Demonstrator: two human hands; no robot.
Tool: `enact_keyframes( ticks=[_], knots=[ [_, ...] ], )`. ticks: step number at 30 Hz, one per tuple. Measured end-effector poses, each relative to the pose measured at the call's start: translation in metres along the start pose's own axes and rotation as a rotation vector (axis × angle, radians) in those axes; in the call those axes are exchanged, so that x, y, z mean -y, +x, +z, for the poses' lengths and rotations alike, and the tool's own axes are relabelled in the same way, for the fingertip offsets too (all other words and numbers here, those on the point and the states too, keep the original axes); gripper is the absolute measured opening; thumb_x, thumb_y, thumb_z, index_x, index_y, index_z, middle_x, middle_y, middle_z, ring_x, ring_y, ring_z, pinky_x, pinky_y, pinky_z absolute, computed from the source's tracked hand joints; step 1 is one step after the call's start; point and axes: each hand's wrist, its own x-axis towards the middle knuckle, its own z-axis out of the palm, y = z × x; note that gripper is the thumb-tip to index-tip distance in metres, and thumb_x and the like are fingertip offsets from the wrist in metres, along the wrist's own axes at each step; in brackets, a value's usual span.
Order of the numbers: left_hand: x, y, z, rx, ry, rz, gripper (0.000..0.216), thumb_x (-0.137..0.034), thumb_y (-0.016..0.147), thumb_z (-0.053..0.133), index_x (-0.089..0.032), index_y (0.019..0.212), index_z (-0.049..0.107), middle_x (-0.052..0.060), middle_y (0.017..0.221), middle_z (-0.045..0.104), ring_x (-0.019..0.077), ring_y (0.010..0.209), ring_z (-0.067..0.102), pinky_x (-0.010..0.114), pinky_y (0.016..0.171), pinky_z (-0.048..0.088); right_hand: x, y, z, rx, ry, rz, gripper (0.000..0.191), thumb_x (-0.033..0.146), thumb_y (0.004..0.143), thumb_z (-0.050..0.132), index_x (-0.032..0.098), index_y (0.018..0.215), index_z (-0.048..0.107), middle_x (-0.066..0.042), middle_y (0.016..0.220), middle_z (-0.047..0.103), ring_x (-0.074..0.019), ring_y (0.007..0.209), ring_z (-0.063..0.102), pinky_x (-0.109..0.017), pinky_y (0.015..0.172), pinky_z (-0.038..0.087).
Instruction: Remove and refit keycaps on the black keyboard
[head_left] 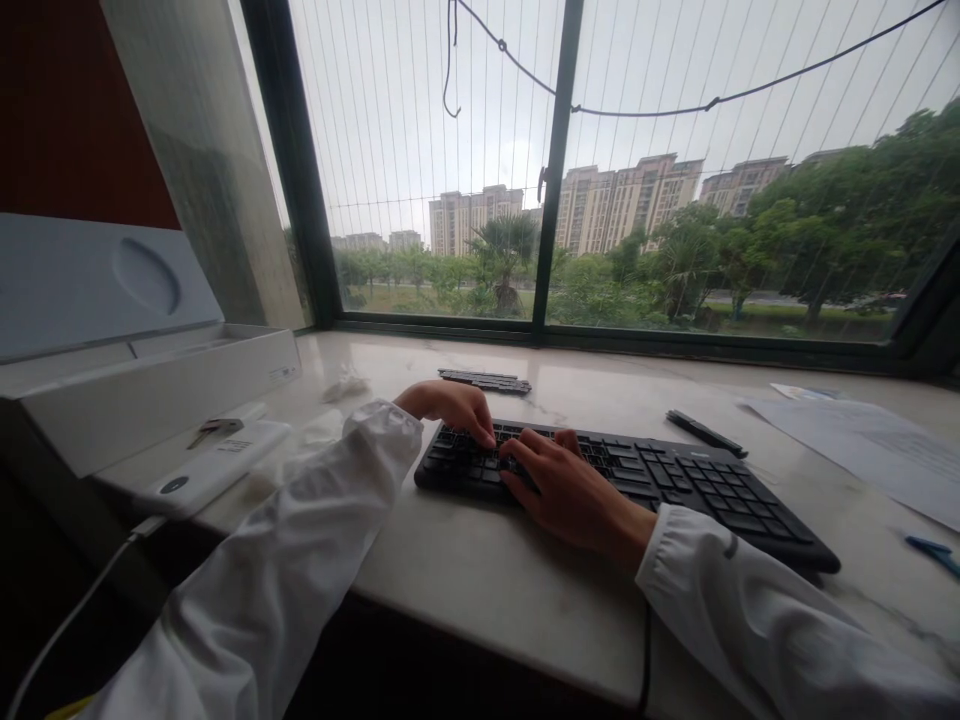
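Observation:
A black keyboard (pixel 724 490) lies at a slant on the pale marble-like sill. Over its left part, my left hand (pixel 454 402) bends down from above, fingers close together and tips at the keys. Whether anything small is between them is hidden. My right hand (pixel 559 490) rests across the keys just right of it, thumb and fingers curved and apart, with the index fingertip near the left hand's fingertips. Behind the keyboard lies a row of thin dark strips (pixel 485 381), perhaps keycaps. Another dark strip (pixel 706 433) lies behind the keyboard's right half.
On the left are an open white box (pixel 161 400), a white power strip-like device (pixel 217 467) with a key (pixel 214 430) on it, and crumpled clear plastic (pixel 311 445). Papers (pixel 870 440) and a blue object (pixel 932 552) lie at the right. A window (pixel 551 200) stands behind.

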Motion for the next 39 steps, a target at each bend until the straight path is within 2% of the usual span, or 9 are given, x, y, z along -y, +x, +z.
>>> enact_keyframes(
  ticks=[6, 10, 13, 22, 27, 33, 39],
  knots=[
    [-0.002, -0.001, 0.000, -0.004, 0.051, -0.007, 0.044, -0.053, 0.059, 0.072, -0.018, 0.086, 0.074, -0.002, 0.052, 0.049, 0.0079, 0.051, 0.035, 0.022, 0.046, 0.025, 0.000, 0.000, 0.001, -0.006, -0.006, -0.004, 0.024, 0.034, 0.091, 0.041, 0.022, 0.108, 0.053, -0.005, 0.099, 0.055, -0.0176, 0.085, 0.055, -0.038, 0.086, 0.033],
    [-0.002, 0.000, -0.002, 0.006, 0.099, 0.022, 0.045, -0.052, 0.060, 0.071, -0.020, 0.092, 0.071, -0.001, 0.073, 0.062, 0.0089, 0.060, 0.046, 0.020, 0.052, 0.033, 0.000, 0.001, 0.000, -0.006, -0.003, -0.007, 0.023, 0.034, 0.091, 0.040, 0.022, 0.107, 0.053, -0.006, 0.100, 0.055, -0.0178, 0.086, 0.055, -0.038, 0.087, 0.033],
    [0.000, 0.003, -0.002, -0.005, 0.124, 0.060, 0.045, -0.048, 0.061, 0.072, -0.020, 0.095, 0.067, 0.000, 0.083, 0.064, 0.0101, 0.067, 0.052, 0.019, 0.058, 0.038, 0.000, 0.001, 0.000, -0.006, -0.008, -0.006, 0.023, 0.034, 0.092, 0.040, 0.022, 0.106, 0.054, -0.006, 0.099, 0.055, -0.0178, 0.085, 0.055, -0.038, 0.086, 0.033],
    [0.002, 0.003, -0.004, 0.068, 0.194, 0.209, 0.034, -0.044, 0.067, 0.068, -0.020, 0.091, 0.065, -0.002, 0.079, 0.061, 0.0097, 0.069, 0.052, 0.019, 0.066, 0.040, 0.000, 0.000, 0.000, -0.008, -0.007, -0.008, 0.026, 0.034, 0.092, 0.040, 0.023, 0.111, 0.053, -0.006, 0.100, 0.056, -0.0175, 0.086, 0.055, -0.037, 0.087, 0.034],
    [-0.002, 0.002, -0.001, 0.026, 0.147, 0.103, 0.038, -0.043, 0.060, 0.073, -0.020, 0.088, 0.062, -0.004, 0.074, 0.054, 0.0076, 0.060, 0.047, 0.018, 0.056, 0.037, 0.000, 0.000, -0.001, -0.006, 0.007, -0.007, 0.025, 0.034, 0.092, 0.040, 0.022, 0.109, 0.054, -0.006, 0.101, 0.055, -0.0175, 0.087, 0.055, -0.037, 0.087, 0.034],
    [-0.011, 0.010, -0.003, 0.096, 0.103, -0.030, 0.040, -0.043, 0.053, 0.077, -0.018, 0.072, 0.053, -0.006, 0.059, 0.048, 0.0087, 0.053, 0.044, 0.022, 0.052, 0.036, 0.000, 0.000, 0.000, -0.008, 0.018, -0.006, 0.024, 0.034, 0.091, 0.041, 0.021, 0.107, 0.054, -0.007, 0.102, 0.055, -0.0178, 0.087, 0.055, -0.038, 0.088, 0.034],
    [-0.015, 0.013, -0.005, 0.138, 0.120, 0.002, 0.042, -0.038, 0.049, 0.080, -0.018, 0.062, 0.045, -0.007, 0.053, 0.043, 0.0082, 0.050, 0.041, 0.022, 0.050, 0.033, 0.001, -0.001, 0.000, -0.003, -0.003, -0.004, 0.024, 0.034, 0.092, 0.040, 0.022, 0.108, 0.054, -0.007, 0.103, 0.055, -0.0187, 0.087, 0.054, -0.040, 0.088, 0.032]
  ],
)
